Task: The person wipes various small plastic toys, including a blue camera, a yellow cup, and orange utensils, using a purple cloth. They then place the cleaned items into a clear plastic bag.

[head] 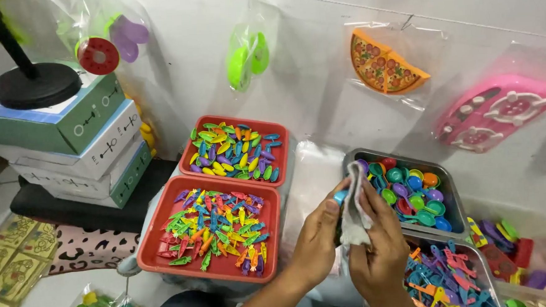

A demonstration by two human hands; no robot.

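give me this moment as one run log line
left hand: holds blue toy piece | right hand: wraps grey cloth on it | near: metal tray of toy spoons

I see only the tip of the blue toy piece (340,197); the grey cloth (353,216) and my left hand (315,241) cover the rest. The lower metal tray (486,272) runs off the bottom edge. The red holder (501,261) at far right is blurred.
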